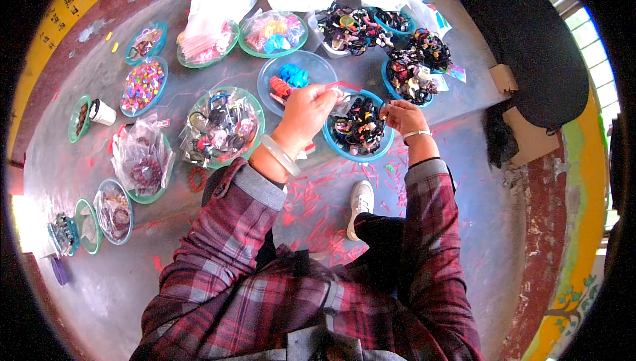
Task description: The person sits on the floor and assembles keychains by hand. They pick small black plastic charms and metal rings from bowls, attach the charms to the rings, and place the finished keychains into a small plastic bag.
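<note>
My left hand, with a pale bangle at the wrist, pinches a thin red strip that sticks out to the right of its fingertips. My right hand has its fingers drawn together at the right rim of a blue bowl; whatever they hold is too small to make out. Dark hair ties fill that bowl, between and below my hands. Just beyond my left hand stands a clear blue bowl, with a bright blue bundle and a red-orange bundle inside.
A green bowl of bagged accessories stands left of my left hand. Farther left is a blue bowl of colourful beads beside a white cup. Dark hair ties crowd bowls at the far right. Red scraps litter the floor around my shoe.
</note>
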Demonstrator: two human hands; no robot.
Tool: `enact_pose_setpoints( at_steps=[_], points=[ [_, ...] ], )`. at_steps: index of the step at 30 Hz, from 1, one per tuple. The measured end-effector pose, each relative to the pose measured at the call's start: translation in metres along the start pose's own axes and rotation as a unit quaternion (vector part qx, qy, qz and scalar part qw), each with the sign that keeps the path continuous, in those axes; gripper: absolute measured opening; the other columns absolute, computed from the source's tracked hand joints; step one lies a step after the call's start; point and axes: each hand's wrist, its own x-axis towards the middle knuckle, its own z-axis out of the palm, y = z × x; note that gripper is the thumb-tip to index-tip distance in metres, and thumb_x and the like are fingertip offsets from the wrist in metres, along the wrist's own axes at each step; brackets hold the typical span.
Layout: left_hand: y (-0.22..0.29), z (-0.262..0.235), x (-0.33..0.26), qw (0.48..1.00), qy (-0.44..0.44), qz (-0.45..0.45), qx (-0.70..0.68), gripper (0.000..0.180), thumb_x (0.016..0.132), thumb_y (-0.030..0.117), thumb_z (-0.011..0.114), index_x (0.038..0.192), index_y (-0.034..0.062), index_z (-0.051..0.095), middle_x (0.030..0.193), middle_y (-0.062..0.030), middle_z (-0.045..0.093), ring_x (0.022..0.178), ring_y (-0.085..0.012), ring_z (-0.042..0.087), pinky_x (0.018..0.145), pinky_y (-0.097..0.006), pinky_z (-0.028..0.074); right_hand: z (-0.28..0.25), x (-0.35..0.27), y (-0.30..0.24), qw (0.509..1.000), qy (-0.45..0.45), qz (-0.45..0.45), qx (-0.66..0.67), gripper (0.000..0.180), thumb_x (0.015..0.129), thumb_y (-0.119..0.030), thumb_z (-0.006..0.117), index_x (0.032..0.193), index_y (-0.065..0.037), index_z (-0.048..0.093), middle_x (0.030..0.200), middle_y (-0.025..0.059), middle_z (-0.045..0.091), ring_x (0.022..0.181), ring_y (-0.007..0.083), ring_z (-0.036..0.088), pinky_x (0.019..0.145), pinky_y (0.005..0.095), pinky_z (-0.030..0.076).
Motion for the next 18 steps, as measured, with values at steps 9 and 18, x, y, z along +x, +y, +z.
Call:
enact_pose_setpoints(
  at_steps=[9,18],
  points=[
    [0.008,0.0,-0.004,0.999,0.002,0.014,-0.037,0.026,0.088,0.022,0.049,0.092,-0.0008,0.061,0.09,-0.0067,0.063,0.085,-0.0124,0.059,0.073,-0.025,0.047,0.021,-0.046,-0.03,0.991,-0.012,-0.011,0.136,0.006,0.082,-0.01,0.057,0.079,-0.005,0.056,0.075,0.0082,0.062,0.059,0.0115,0.055,0.052,0.0217,0.045],
    [-0.009,0.008,-0.002,0.997,-0.056,-0.036,-0.03,0.023,0.087,0.022,0.051,0.091,0.0025,0.062,0.087,-0.0034,0.063,0.079,-0.0097,0.059,0.069,-0.023,0.047,0.059,-0.11,-0.082,0.982,0.046,-0.125,0.137,0.005,0.078,-0.006,0.061,0.082,-0.004,0.06,0.069,0.003,0.059,0.058,0.0112,0.055,0.052,0.0223,0.042]
  ],
)
